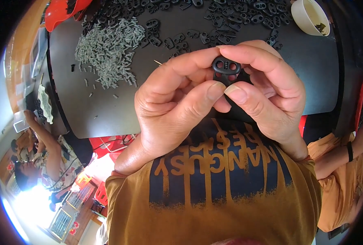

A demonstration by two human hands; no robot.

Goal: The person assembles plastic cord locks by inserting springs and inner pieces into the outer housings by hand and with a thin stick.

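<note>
A black two-hole cord lock (226, 67) is held up in front of my chest, above the near part of the table. My left hand (173, 98) pinches it from the left, thumb below and index finger on top. From the other side my right hand (271, 83) grips it the same way, thumb tip close to the left thumb. The part's rounded end with two holes faces me. Both hands' fingers partly cover its lower portion. Beyond my left hand lies a heap of small metal springs (108, 49). Many loose black cord lock parts (230, 24) spread behind my hands.
The dark table (83, 118) carries a cream bowl (308, 18) at the far right and a red container (65, 14) at the far left. A small black piece (72, 67) lies left of the springs. Other people sit at left (46, 159) and right (341, 175).
</note>
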